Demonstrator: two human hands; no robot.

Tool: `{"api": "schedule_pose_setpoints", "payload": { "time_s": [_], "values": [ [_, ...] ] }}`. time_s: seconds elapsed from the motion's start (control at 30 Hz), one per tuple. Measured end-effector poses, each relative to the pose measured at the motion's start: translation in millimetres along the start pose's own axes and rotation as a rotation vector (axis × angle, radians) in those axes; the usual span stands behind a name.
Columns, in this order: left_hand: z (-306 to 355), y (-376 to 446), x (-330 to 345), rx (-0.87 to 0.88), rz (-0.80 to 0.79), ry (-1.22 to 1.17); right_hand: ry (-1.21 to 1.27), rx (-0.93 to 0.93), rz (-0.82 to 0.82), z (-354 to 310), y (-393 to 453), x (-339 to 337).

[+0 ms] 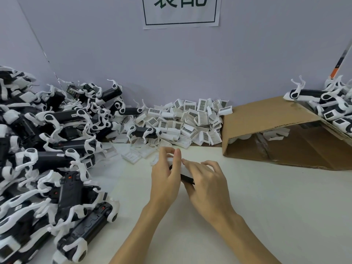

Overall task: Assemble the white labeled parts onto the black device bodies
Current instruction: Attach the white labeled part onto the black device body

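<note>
Far left of the pale counter there's a big heap of black device bodies w/ white plastic limbs, all tangled up, running from the back wall to the front edge. Next over, at the back by the wall, a pile of small white labeled parts w/ barcode-type stickers. In the middle, both hands are wrapped round one black-and-white device body, held just above the counter. Left hand grips its left side, fingers curled over the top; right hand grips the right side, fingers pressing on the white bit. Can't tell if the part's seated, mostly hidden tbh. To the right, a brown cardboard box tipped on its side, w/ more black-and-white units piled on top at far right.
</note>
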State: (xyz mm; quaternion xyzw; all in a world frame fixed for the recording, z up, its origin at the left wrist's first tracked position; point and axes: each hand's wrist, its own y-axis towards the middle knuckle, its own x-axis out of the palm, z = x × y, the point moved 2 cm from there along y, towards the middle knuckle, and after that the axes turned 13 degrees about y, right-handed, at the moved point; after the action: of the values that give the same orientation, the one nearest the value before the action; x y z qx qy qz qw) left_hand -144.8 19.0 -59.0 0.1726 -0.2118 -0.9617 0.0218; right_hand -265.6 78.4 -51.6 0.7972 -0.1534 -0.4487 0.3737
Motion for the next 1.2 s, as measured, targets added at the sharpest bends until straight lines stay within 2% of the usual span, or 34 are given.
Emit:
{"api": "schedule_pose_setpoints", "payload": {
  "time_s": [0.1,0.17,0.27,0.33,0.47,0.6,0.7,0.8,0.9,1.1,1.2],
  "values": [
    [0.8,-0.7,1.0,-0.012,0.008,-0.009,0.152,0.091,-0.122,7.1,1.0,-1.7],
    [2.5,-0.9,-1.7,0.028,0.043,-0.005,0.444,0.257,-0.223,15.9,1.1,-7.5],
    [11.3,-0.5,-9.6,0.169,0.099,-0.002,0.906,0.552,-0.285,30.4,6.4,-26.2],
    [14.8,-1.8,-11.5,0.266,0.123,-0.016,1.027,0.615,-0.338,40.4,6.7,-35.5],
    [15.6,-2.3,-10.5,0.35,0.04,0.04,1.042,0.607,-0.384,49.2,3.5,-38.7],
    [8.7,2.0,-9.3,0.263,-0.049,0.141,0.892,0.591,-0.17,60.3,3.3,-39.6],
    [8.4,1.4,-8.3,0.216,-0.122,0.1,0.66,0.436,-0.066,55.3,2.3,-41.0],
    [10.1,5.9,-13.3,0.209,-0.108,0.061,0.465,0.199,0.003,48.9,5.6,-42.7],
    [7.0,8.8,-15.3,0.157,-0.181,0.006,0.347,0.102,0.021,46.0,7.1,-43.6],
    [2.4,8.6,-14.8,-0.015,-0.207,-0.199,0.437,0.254,-0.05,44.2,3.2,-36.9],
    [1.1,8.9,-13.6,-0.057,-0.191,-0.251,0.454,0.26,-0.05,41.2,3.1,-33.2]
  ]
}}
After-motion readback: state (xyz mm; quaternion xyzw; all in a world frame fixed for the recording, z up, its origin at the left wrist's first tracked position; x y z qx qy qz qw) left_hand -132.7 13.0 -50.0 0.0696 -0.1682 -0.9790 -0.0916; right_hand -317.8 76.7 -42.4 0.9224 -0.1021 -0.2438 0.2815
